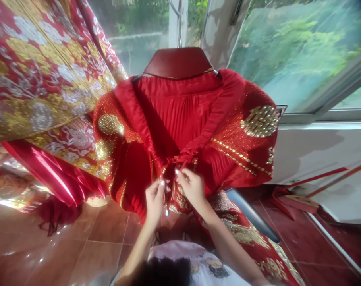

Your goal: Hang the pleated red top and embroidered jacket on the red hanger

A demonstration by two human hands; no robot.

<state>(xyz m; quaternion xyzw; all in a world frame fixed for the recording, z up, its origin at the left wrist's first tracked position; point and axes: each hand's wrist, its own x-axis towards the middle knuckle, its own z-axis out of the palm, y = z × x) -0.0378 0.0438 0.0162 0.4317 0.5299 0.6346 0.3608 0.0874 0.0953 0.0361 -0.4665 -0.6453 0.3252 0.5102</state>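
Note:
A red garment (pixel 180 119) with gold embroidery hangs open on a dark red hanger (pixel 178 62), its pleated red lining facing me. Both hands meet at the front opening, just below where the two collar edges come together. My left hand (pixel 155 198) pinches the left front edge with curled fingers. My right hand (pixel 191 185) pinches the right front edge beside it. A small fastening between the fingers is too small to make out. Gold symbols decorate both shoulders.
A second red cloth (pixel 40 75) with gold and silver embroidery hangs at the left, its pleated skirt reaching the reddish tiled floor (pixel 87 246). A window (pixel 293 47) and white sill lie behind. Red sticks (pixel 314 178) lean at the right. My white shirt shows below.

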